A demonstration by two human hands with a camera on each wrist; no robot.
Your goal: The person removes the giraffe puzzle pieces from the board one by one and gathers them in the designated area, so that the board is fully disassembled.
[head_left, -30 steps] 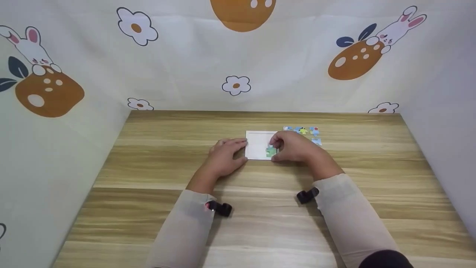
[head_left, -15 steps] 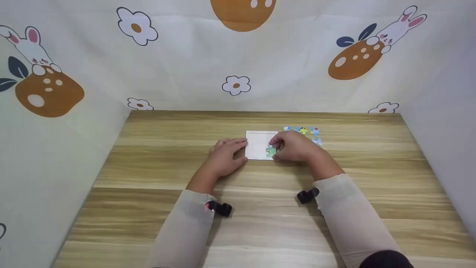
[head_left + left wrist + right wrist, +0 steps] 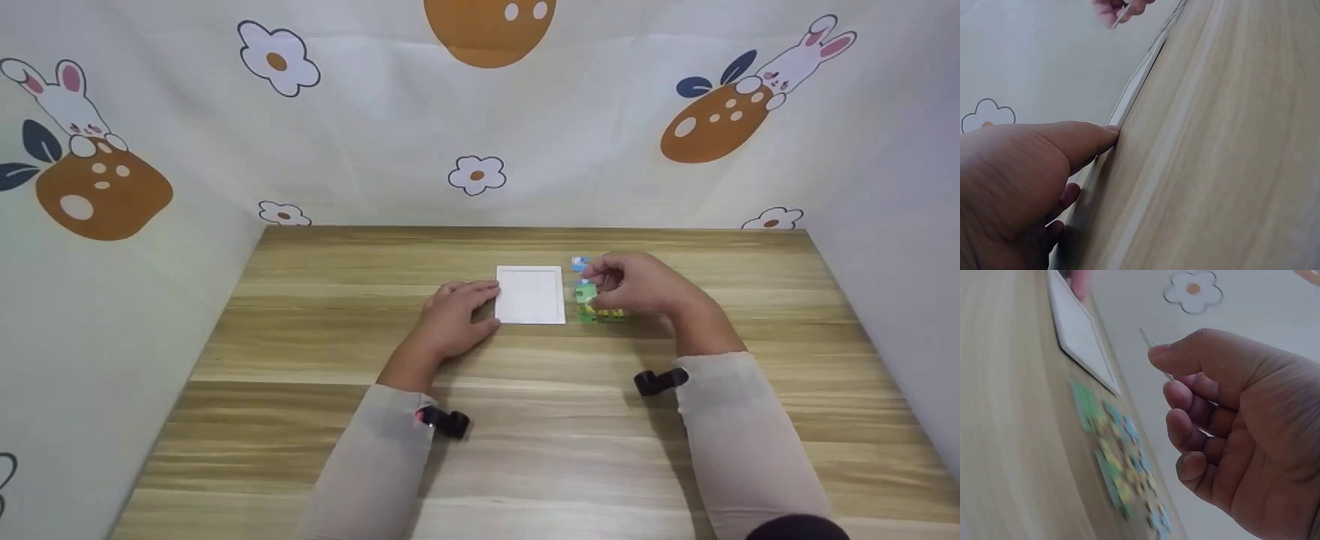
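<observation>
A white square puzzle tray (image 3: 529,295) with a raised rim lies mid-table in the head view. At its left edge my left hand (image 3: 454,319) rests, fingertips and thumb against the rim; the left wrist view shows the thumb (image 3: 1081,138) straight along that side. To the right of the tray, my right hand (image 3: 637,281) pinches a green jigsaw piece (image 3: 586,292) between thumb and fingers. In the right wrist view the piece (image 3: 1145,338) appears edge-on as a thin sliver, raised above the table.
Several loose jigsaw pieces (image 3: 1109,464) in green, yellow and blue lie right of the tray, partly hidden under my right hand in the head view. A patterned cloth wall (image 3: 375,112) stands behind the wooden table (image 3: 525,435).
My right hand has lifted the green jigsaw piece off the tray's lower right corner and moved right, over the loose pieces. The left hand has stayed at the tray's edge.
</observation>
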